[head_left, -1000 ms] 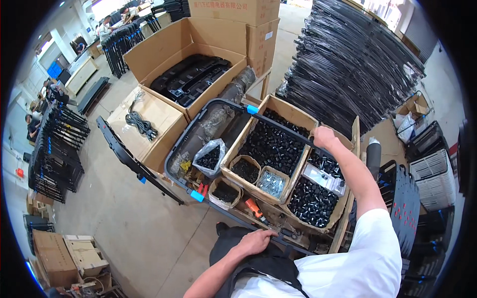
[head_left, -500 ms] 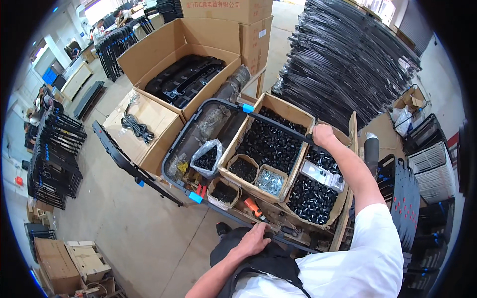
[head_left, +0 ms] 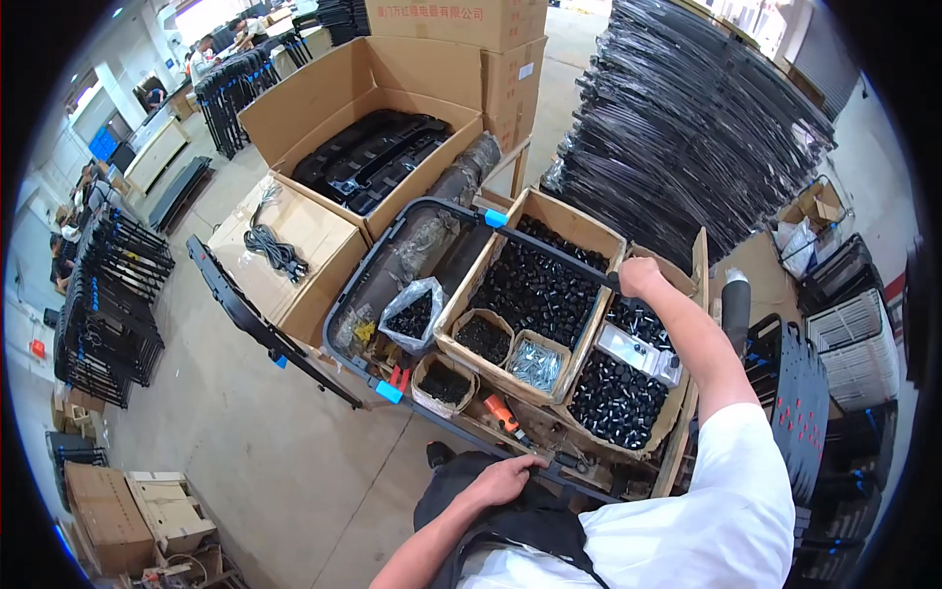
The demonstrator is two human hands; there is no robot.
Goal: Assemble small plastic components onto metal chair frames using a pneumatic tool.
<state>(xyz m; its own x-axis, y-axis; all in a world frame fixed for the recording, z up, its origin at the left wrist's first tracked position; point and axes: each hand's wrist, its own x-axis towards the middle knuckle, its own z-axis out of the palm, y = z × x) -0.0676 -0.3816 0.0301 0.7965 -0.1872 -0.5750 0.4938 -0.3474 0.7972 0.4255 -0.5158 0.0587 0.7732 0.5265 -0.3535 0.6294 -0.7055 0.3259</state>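
Note:
A black tubular frame (head_left: 554, 249) with blue clips lies slanted across the parts boxes. My right hand (head_left: 640, 278) is closed around its far tube, at the right. On the near tube rests my left hand (head_left: 504, 480), fingers curled over it close to my body. Beneath the frame, a cardboard box (head_left: 452, 332) contains black knobs (head_left: 535, 290), a tub of small dark parts (head_left: 484, 339) and a tub of silver screws (head_left: 536, 364). More black knobs (head_left: 616, 401) fill the box on the right, under a clear plastic case (head_left: 640, 353).
An orange-handled tool (head_left: 501, 410) lies beside a tub of black bits (head_left: 444, 381). At left, a black folding frame part (head_left: 245, 314) leans by a carton with a coiled cable (head_left: 275, 252). Wrapped black frames (head_left: 677, 128) are stacked behind. Other people (head_left: 201, 59) work far left.
The view has shifted slightly. My left hand has slid a little to the right along the near tube; my right hand keeps its hold on the far tube.

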